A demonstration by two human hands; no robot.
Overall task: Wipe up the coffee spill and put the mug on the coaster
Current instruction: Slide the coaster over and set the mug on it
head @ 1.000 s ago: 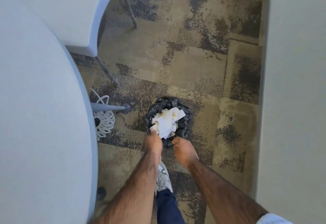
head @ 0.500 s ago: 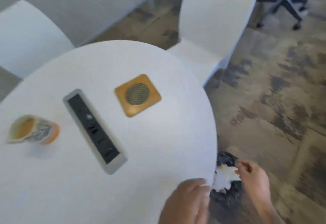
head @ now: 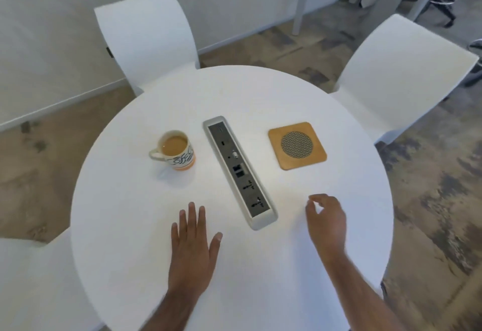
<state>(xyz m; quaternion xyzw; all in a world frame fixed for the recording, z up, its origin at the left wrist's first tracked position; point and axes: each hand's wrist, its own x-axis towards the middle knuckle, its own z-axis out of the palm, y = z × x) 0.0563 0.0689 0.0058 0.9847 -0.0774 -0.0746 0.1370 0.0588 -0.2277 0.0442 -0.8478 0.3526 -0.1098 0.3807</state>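
Mug (head: 177, 150), nearly full, stands at ten o'clock, coaster (head: 297, 145) at two o'clock across the power strip (head: 238, 171); left hand (head: 194, 242) flat, right hand (head: 326, 222) loosely curled, both empty, so a slow, level lift seems wise.

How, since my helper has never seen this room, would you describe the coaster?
On the round white table, look right of the grey power strip down its middle. The coaster is the flat tan square with a round mesh centre; the mug stands left of the strip.
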